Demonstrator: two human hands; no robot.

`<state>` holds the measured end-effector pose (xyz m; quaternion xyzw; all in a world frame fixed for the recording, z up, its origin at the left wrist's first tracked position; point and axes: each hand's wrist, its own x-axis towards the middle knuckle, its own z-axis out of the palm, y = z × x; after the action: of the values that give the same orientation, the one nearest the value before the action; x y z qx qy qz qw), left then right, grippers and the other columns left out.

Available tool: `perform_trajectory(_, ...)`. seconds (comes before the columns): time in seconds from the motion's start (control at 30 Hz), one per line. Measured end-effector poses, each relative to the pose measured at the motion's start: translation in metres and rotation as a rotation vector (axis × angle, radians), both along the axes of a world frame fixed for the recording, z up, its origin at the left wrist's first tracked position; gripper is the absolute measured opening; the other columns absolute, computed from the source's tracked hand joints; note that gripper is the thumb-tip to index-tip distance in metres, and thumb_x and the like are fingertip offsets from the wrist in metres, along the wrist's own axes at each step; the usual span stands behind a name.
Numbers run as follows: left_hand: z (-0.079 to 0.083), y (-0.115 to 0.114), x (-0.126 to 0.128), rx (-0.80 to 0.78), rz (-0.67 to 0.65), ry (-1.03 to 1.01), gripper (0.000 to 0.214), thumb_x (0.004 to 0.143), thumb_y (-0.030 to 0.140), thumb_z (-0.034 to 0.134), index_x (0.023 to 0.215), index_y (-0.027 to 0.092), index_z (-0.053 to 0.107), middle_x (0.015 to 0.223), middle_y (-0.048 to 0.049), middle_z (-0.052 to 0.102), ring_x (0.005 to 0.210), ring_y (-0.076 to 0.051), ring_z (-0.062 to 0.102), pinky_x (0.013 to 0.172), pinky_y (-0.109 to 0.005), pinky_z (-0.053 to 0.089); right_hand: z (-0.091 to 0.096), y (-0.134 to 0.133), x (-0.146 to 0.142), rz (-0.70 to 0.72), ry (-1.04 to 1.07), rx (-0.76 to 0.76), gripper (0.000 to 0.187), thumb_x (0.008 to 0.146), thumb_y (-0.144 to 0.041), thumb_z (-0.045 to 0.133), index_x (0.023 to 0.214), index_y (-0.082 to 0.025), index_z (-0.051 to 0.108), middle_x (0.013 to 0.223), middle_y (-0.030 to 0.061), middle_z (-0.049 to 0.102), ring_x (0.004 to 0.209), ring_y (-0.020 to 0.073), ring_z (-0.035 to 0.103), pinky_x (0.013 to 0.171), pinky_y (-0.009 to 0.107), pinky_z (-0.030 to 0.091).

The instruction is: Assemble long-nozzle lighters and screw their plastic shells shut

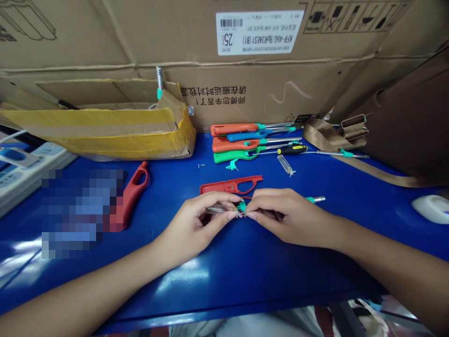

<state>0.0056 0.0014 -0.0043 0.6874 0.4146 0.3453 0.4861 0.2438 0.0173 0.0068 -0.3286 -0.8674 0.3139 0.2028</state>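
Observation:
My left hand point(194, 220) is closed around a clear lighter fuel tank point(218, 208), whose white valve end points right. Against that end my right hand point(294, 216) pinches with thumb and forefinger; whatever is between them is too small to make out. A green trigger piece point(242, 205) shows between the two hands. Just beyond them lies a red lighter shell half point(224, 187) with a trigger loop. Past my right hand a metal lighter tube point(318, 199) sticks out, its other end hidden. Farther back are another clear fuel tank point(285, 164) and a loose green trigger point(232, 164).
Several assembled lighters point(235, 128) lie in a row by the large carton point(140, 37). A yellow-black screwdriver point(293, 149) is beside them. At left stand a yellow-taped box point(133, 142), a red lighter shell point(135, 194) and a power strip point(38, 164). A brown bag point(410, 117) is at right.

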Motion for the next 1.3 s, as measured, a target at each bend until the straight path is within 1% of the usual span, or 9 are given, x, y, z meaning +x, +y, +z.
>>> perform_trajectory(0.37,0.0026,-0.0017,0.0016,0.038,0.009,0.029,0.022,0.093,0.022,0.067,0.114,0.016,0.072,0.104,-0.0052,0.078,0.089,-0.015,0.074,0.083,-0.025,0.059,0.0006,-0.0003,0.0019,0.023,-0.09,0.016,0.019,0.103,-0.026,0.05,0.098,-0.022,0.068,0.087,-0.0008,0.065,0.076,0.0116,0.058,0.068,0.026,0.039)
perform_trajectory(0.67,0.0022,-0.0015,0.0007,0.05,-0.01,0.043,0.021,0.093,0.022,0.067,0.113,0.017,0.071,0.106,-0.0056,0.079,0.089,-0.016,0.074,0.08,-0.024,0.059,0.0029,-0.0011,0.0011,0.044,-0.104,0.022,0.018,0.103,-0.026,0.05,0.097,-0.022,0.067,0.092,-0.0007,0.067,0.08,0.012,0.061,0.068,0.026,0.039)
perform_trajectory(0.83,0.0017,-0.0018,0.0008,0.059,-0.007,0.049,0.021,0.094,0.022,0.067,0.113,0.017,0.072,0.106,-0.0056,0.078,0.09,-0.016,0.074,0.081,-0.024,0.058,0.0009,-0.0011,0.002,0.036,-0.097,0.018,0.017,0.103,-0.027,0.05,0.097,-0.022,0.066,0.092,-0.0013,0.067,0.08,0.0117,0.06,0.069,0.026,0.039)
perform_trajectory(1.07,0.0023,-0.002,0.0013,0.027,-0.004,0.036,0.021,0.093,0.022,0.067,0.113,0.016,0.072,0.101,-0.0044,0.079,0.087,-0.014,0.074,0.079,-0.023,0.058,0.002,-0.0008,0.0004,0.038,-0.113,0.028,0.018,0.103,-0.026,0.05,0.097,-0.023,0.066,0.091,-0.0016,0.067,0.08,0.0117,0.06,0.068,0.026,0.039)
perform_trajectory(1.3,0.0022,-0.0031,0.0016,0.032,-0.02,0.03,0.019,0.093,0.022,0.067,0.111,0.016,0.072,0.099,-0.0039,0.078,0.084,-0.015,0.074,0.077,-0.023,0.057,0.0036,0.0003,-0.0009,0.06,-0.14,0.034,0.017,0.103,-0.024,0.049,0.096,-0.023,0.065,0.094,-0.0019,0.067,0.082,0.0121,0.061,0.07,0.026,0.039)
